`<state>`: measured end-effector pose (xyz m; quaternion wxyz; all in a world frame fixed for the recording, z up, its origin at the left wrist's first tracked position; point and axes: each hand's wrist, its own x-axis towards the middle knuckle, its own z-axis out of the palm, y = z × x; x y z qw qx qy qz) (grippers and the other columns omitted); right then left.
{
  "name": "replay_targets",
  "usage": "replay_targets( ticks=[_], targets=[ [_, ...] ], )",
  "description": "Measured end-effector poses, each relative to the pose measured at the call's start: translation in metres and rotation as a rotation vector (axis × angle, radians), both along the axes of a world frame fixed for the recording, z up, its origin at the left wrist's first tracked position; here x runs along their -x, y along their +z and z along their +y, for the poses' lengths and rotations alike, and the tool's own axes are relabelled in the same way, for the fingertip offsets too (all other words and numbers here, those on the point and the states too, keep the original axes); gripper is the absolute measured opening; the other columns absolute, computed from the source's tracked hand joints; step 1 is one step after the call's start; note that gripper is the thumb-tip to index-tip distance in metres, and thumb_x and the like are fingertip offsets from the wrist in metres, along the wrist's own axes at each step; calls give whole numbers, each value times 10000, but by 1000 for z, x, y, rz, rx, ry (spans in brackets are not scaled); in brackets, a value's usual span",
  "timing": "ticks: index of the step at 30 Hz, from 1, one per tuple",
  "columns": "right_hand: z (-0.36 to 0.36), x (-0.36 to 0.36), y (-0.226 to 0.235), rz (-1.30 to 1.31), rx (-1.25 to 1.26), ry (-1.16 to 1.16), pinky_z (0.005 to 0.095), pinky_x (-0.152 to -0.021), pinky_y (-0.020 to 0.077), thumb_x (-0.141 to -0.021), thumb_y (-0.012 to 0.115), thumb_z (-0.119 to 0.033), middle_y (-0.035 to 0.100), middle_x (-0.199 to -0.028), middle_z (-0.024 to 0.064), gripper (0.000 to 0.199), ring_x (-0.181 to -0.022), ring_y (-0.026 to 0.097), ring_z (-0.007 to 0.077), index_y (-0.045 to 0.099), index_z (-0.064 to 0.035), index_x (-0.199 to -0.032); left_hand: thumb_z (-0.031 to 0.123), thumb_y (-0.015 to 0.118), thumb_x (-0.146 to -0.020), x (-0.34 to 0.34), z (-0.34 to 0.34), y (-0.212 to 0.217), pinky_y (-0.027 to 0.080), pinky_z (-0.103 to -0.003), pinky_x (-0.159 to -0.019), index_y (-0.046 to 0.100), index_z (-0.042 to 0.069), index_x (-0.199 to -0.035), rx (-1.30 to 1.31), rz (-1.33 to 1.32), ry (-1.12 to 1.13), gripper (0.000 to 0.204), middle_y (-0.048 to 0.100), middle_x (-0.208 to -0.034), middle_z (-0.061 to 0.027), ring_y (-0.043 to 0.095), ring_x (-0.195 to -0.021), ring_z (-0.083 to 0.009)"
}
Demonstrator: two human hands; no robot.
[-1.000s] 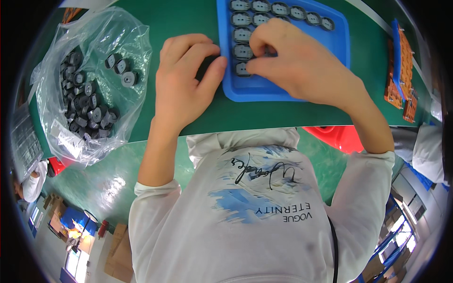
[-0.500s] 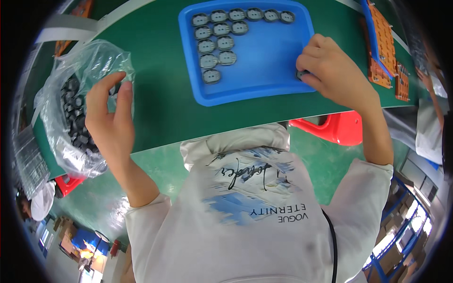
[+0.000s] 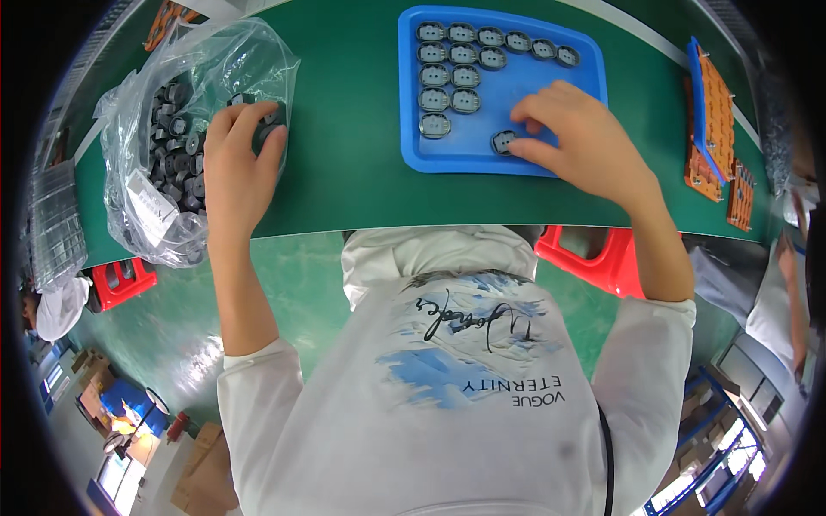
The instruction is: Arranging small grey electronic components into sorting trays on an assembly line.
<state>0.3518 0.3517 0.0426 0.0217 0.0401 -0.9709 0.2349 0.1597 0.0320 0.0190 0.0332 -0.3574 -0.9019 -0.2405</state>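
Note:
My left hand (image 3: 239, 168) is at the right side of a clear plastic bag (image 3: 254, 56) full of small black parts (image 3: 172, 159). Its thumb and forefinger close around a dark rounded part (image 3: 269, 119), partly hidden by the fingers. On the right, my right hand (image 3: 575, 142) reaches over the blue tray (image 3: 411, 129). The thumb tip touches the edge of a dark oval part with a grey face (image 3: 502, 142) lying in the tray, while the fingers stay apart from it. Several like parts (image 3: 465, 76) stand in rows in the tray's far left area.
Orange boards (image 3: 716, 107) and a blue panel (image 3: 699, 95) lie at the table's right end. A stack of clear trays (image 3: 58, 224) is at the far left. Red stools (image 3: 594, 258) stand below the green table (image 3: 344, 172). Other people are at both sides.
The view has shifted, so tray and bag sit further right. My right hand has brought its part leftward across the tray. My left thumb and forefinger have closed around a part by the bag.

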Motion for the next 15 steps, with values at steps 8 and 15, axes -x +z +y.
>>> replay_targets(
  ticks=[8, 15],
  targets=[
    [-17, 9, -11, -48, 28, -16, 378, -703, 496, -849, 771, -193, 631, -793, 74, 214, -811, 605, 261, 669, -41, -960, 52, 701, -869, 1, 11, -3, 525, -372, -803, 665, 51, -1158, -75, -142, 15, 291, 602, -1163, -117, 633, -942, -283],
    [-30, 13, -24, 125, -91, -67, 382, -685, 493, -841, 782, -217, 632, -773, 66, 222, -795, 600, 261, 671, -46, -930, 59, 698, -877, -8, 10, -4, 537, -345, -728, 667, 56, -1155, -113, -175, 44, 279, 603, -1180, -113, 640, -852, -245]
  ],
)
